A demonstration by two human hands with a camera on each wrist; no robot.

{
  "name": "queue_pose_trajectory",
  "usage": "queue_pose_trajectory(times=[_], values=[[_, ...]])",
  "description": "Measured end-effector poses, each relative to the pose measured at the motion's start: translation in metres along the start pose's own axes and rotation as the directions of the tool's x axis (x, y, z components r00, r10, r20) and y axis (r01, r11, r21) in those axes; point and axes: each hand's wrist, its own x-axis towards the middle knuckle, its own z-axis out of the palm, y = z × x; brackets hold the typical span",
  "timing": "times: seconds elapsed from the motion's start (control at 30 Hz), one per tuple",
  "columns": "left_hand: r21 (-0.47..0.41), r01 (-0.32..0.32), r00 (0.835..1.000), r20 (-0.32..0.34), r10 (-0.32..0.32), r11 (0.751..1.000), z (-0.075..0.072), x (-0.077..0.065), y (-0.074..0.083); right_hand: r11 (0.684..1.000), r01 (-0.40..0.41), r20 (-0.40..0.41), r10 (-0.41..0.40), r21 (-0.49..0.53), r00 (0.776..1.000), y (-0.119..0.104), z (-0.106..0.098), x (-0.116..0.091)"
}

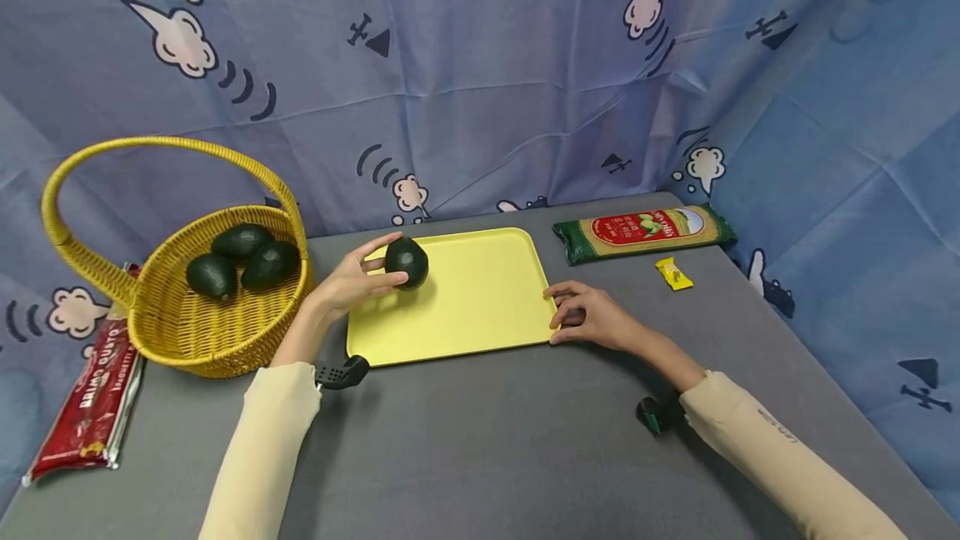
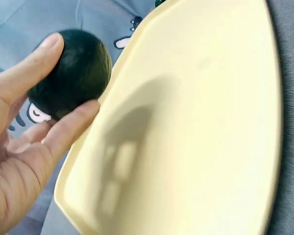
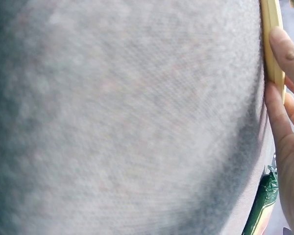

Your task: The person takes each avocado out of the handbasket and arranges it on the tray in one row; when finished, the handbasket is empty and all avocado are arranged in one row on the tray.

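My left hand (image 1: 352, 279) holds a dark green avocado (image 1: 407, 263) over the left part of a yellow tray (image 1: 472, 307). In the left wrist view the avocado (image 2: 81, 73) sits between thumb and fingers, and a hand-shaped shadow falls on the tray (image 2: 210, 122) beneath. At the tray's near right corner, my right hand (image 1: 588, 315) grips the rim with bent fingers. The right wrist view has thumb and fingers of that hand (image 3: 289, 103) at the tray's edge (image 3: 272, 49). Three more avocados (image 1: 272, 265) lie in a yellow woven basket (image 1: 180, 340) left of the tray.
The basket's tall handle (image 1: 168, 142) arches up on the left. A red spaghetti packet (image 1: 93, 398) lies partly behind the basket. Right of the tray are a green and gold packet (image 1: 645, 232) and a small yellow wrapped candy (image 1: 673, 273). A blue printed curtain (image 1: 480, 65) hangs behind the table.
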Motion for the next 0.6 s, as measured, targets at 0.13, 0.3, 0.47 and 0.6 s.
queue_pose_trajectory(times=[0.13, 0.3, 0.47, 0.6], values=[[0.003, -0.011, 0.999, 0.048, 0.011, 1.0, -0.001, 0.009, 0.001, 1.0, 0.014, 0.003, -0.014, -0.004, 1.0, 0.001, 0.0, 0.002], [-0.009, -0.031, 0.995, 0.093, 0.031, 0.999, 0.001, 0.022, 0.002, 1.0, 0.027, -0.005, -0.027, -0.009, 1.0, 0.002, 0.001, 0.003], [-0.02, -0.038, 0.99, 0.132, 0.04, 0.999, 0.012, 0.034, 0.002, 1.0, 0.023, -0.007, -0.023, -0.007, 1.0, 0.003, 0.002, -0.001], [-0.016, -0.046, 0.989, 0.142, 0.048, 0.999, 0.02, 0.043, 0.003, 0.999, 0.033, -0.021, -0.034, -0.01, 0.999, 0.004, 0.002, -0.002]])
